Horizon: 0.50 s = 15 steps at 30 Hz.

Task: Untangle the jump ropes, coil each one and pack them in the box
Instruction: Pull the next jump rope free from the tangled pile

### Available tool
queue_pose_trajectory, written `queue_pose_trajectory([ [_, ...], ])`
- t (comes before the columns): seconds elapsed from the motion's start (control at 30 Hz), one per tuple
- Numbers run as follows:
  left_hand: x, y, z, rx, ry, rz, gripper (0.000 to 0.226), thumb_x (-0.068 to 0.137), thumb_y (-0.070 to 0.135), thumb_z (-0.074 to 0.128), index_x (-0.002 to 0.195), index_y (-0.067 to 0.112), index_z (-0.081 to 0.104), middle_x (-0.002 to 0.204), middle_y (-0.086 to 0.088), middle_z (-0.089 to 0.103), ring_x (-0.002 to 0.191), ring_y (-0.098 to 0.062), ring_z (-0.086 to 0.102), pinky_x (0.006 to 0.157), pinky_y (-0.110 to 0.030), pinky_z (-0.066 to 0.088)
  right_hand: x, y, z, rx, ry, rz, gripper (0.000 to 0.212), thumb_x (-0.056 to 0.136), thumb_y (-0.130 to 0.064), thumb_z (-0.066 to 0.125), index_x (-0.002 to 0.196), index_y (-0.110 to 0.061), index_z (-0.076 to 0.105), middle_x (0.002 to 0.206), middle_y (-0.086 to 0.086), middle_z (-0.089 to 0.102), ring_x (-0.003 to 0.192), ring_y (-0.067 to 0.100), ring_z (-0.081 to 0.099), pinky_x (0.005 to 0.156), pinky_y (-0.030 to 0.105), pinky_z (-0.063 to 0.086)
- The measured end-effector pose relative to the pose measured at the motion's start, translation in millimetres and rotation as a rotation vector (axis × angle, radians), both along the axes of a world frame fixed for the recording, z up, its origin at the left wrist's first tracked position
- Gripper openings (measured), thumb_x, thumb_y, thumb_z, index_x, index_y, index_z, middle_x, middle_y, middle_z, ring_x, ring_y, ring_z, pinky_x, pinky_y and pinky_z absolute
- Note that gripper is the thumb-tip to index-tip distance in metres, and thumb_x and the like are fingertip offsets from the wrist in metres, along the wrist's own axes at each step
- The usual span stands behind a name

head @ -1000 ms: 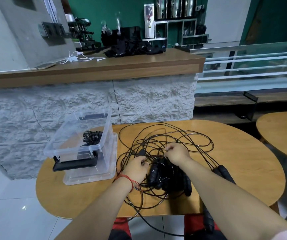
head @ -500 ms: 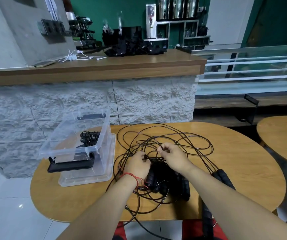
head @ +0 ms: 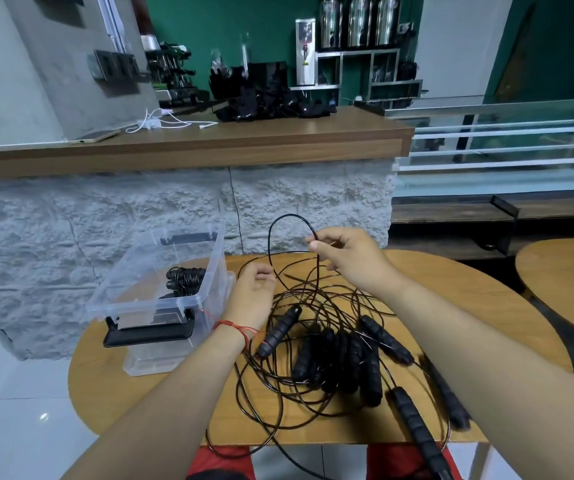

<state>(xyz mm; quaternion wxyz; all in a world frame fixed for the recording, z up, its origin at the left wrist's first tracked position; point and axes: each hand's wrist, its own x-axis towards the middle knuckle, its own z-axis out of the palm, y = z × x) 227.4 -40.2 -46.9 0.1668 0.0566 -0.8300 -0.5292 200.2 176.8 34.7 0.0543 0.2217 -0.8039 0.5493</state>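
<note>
Tangle of black jump ropes (head: 330, 355) lies mid-table, thin cords looped over each other, w/ a bunch of ribbed handles (head: 358, 365) packed side by side in the middle. One handle (head: 279, 331) lies tilted just left of the bunch. Another long handle (head: 417, 427) pokes out over the near edge, and a few cord loops hang off that edge too.

One loop (head: 290, 215) is lifted clear of the heap. The right hand (head: 351, 261) pinches it btwn thumb and forefinger, other fingers loosely curled. The loop arcs up and over to the left, then drops past the fingertips of the left hand (head: 252, 294), which hovers over the table w/ fingers bent. Can't tell if it grips the cord or only touches it. Red string bracelet (head: 235, 328) on that wrist.

Just left of the heap stands the clear plastic box (head: 140, 305), open, black latches at both ends. Inside, toward the far end, one coiled rope (head: 186, 278) is already packed.

All this sits on a rounded wooden table (head: 122, 382). A second wooden table (head: 562, 282) stands apart on the right. Behind is a counter w/ a rough white stone front (head: 105, 230) and a wood top (head: 244, 140) carrying a white charger cable (head: 161, 123) and a phone (head: 95, 136). Steel flasks (head: 358, 22) on a shelf at the back, and a glass display case (head: 503, 140) to the right.
</note>
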Motion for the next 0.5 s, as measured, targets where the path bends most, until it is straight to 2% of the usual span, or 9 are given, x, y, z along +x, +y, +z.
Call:
queue_pose_trajectory([
  [0.1,3,8,5,-0.046,0.088,0.025,0.018,0.101,0.014,0.060,0.116,0.023,0.061,0.108,0.004,0.064,0.090,-0.004,0.064,0.080,-0.019,0.047,3,-4,9,0.022,0.009,0.015,0.012,0.101,-0.028,0.072,0.109,-0.030,0.080,0.103,-0.003,0.078,0.095,0.019,0.072,0.075,0.037,0.065],
  [0.2,3,6,6,-0.183,0.072,-0.012,0.016,0.103,0.015,0.057,0.114,0.025,0.060,0.106,0.003,0.064,0.081,-0.002,0.062,0.073,-0.014,0.045,5,-6,14,0.029,0.002,0.020,0.010,0.100,-0.028,0.073,0.106,-0.033,0.080,0.102,-0.002,0.078,0.097,0.019,0.073,0.075,0.032,0.065],
  [0.3,9,-3,3,-0.393,0.134,0.020,0.017,0.100,0.023,0.062,0.115,0.030,0.062,0.115,0.013,0.059,0.102,-0.006,0.059,0.088,-0.023,0.046,7,-4,18,-0.035,0.007,0.018,0.010,0.100,-0.027,0.074,0.104,-0.033,0.080,0.103,-0.003,0.078,0.095,0.019,0.073,0.071,0.030,0.064],
  [0.33,10,-7,0,-0.390,0.156,0.075,0.015,0.100,0.025,0.062,0.113,0.030,0.062,0.112,0.014,0.060,0.102,-0.007,0.059,0.087,-0.026,0.047,7,-4,20,-0.063,0.020,0.008,0.011,0.100,-0.026,0.074,0.104,-0.033,0.081,0.103,-0.002,0.077,0.094,0.020,0.074,0.072,0.030,0.064],
  [0.4,12,-16,-5,-0.234,0.036,0.168,0.009,0.102,0.028,0.055,0.106,0.026,0.063,0.098,0.011,0.064,0.092,-0.011,0.064,0.074,-0.026,0.047,6,-4,30,-0.119,0.047,0.000,0.013,0.101,-0.022,0.073,0.109,-0.027,0.081,0.101,-0.001,0.075,0.089,0.018,0.074,0.074,0.029,0.064],
  [0.43,9,-19,-10,-0.148,-0.076,0.178,0.017,0.100,0.033,0.050,0.102,0.024,0.063,0.091,0.007,0.065,0.089,-0.018,0.067,0.071,-0.028,0.048,5,-4,39,-0.144,0.055,0.004,0.015,0.101,-0.019,0.072,0.112,-0.023,0.081,0.101,-0.001,0.075,0.087,0.015,0.074,0.076,0.027,0.063],
  [0.5,-1,-24,-26,-0.079,-0.276,0.105,0.028,0.093,0.038,0.049,0.103,0.020,0.067,0.091,-0.001,0.068,0.089,-0.031,0.068,0.080,-0.038,0.053,3,-5,60,-0.188,0.074,0.011,0.016,0.101,-0.015,0.071,0.114,-0.018,0.081,0.103,0.006,0.075,0.087,0.014,0.073,0.078,0.026,0.063],
])
